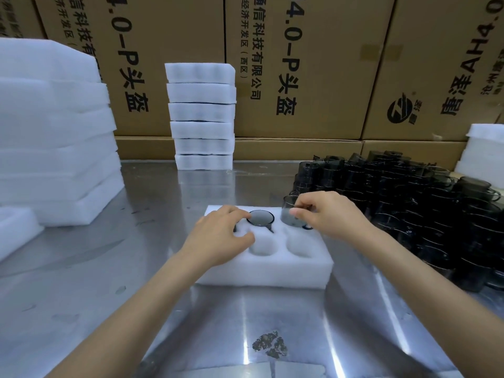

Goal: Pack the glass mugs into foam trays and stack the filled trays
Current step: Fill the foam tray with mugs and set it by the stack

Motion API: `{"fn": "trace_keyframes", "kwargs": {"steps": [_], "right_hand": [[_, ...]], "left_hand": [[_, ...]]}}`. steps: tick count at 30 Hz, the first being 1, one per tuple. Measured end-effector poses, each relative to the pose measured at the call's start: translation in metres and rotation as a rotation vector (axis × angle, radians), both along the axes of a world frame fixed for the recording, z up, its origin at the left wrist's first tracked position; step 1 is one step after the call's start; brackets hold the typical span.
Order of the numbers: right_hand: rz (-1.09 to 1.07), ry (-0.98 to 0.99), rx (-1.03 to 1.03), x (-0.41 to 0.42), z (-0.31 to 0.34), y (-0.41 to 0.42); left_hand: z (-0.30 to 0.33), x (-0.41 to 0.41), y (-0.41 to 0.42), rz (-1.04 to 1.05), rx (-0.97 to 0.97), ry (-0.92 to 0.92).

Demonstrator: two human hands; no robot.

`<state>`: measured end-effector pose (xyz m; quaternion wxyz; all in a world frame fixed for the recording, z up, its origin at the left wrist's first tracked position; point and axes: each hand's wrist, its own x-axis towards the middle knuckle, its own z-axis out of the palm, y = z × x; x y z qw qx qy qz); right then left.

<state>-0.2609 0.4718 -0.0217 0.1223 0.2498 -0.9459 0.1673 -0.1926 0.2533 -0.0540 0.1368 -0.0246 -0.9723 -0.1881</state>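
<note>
head view. foam tray (pixel 272 271) lies on a steel table (pixel 81 296), long side toward the person. it seems to have six pockets; the left hand hides the left ones. one mug (pixel 260 217) sits sunk in the back middle pocket, rim about level with the foam. front middle and front right pockets show empty.

right hand (pixel 331 215) pinches a second mug (pixel 293 211) at its rim, thumb and fingers curled on the near wall; mug upright, over the back right pocket and not yet seated, most of its body above the foam. left hand (pixel 218 233) rests fingers-down on the tray's left part, loosely curled, thumb by the front middle pocket; whether it grips anything i cannot tell.

loose mugs (pixel 395 203) are massed on the right, near the tray. filled stack (pixel 203 115) stands at the back; bigger foam pile (pixel 54 132) at left.

to do it well, i judge: centre the base over the pocket, keep it plumb, turn the handle to its slot, push straight down while the left hand steadies the tray. avoid knocking the seated mug.
</note>
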Motion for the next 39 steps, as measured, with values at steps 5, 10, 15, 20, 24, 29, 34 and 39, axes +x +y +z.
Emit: {"fn": "trace_keyframes", "kwargs": {"steps": [5,10,15,20,24,29,34,39], "right_hand": [[-0.022,0.040,0.077,-0.002,0.003,-0.002],[-0.029,0.015,0.006,0.002,0.010,0.002],[0.015,0.012,-0.321,0.003,0.010,0.011],[0.168,-0.147,-0.303,-0.001,-0.010,0.013],[0.190,-0.217,-0.233,-0.007,-0.022,0.014],[0.195,-0.193,-0.280,-0.007,-0.029,0.017],[0.171,-0.216,-0.118,-0.001,-0.045,0.020],[0.146,-0.256,-0.015,-0.002,-0.038,0.018]], "left_hand": [[0.001,0.000,0.000,-0.003,-0.009,-0.019],[0.005,-0.001,0.002,-0.042,-0.006,-0.014],[0.012,-0.005,0.016,-0.209,0.048,0.017],[0.018,-0.018,0.037,-0.307,0.005,0.003],[0.015,-0.028,0.044,-0.324,-0.040,-0.030],[0.006,-0.029,0.046,-0.339,-0.047,-0.020],[0.003,-0.026,0.043,-0.350,-0.136,-0.090],[0.006,-0.027,0.043,-0.341,-0.191,-0.121]]}}
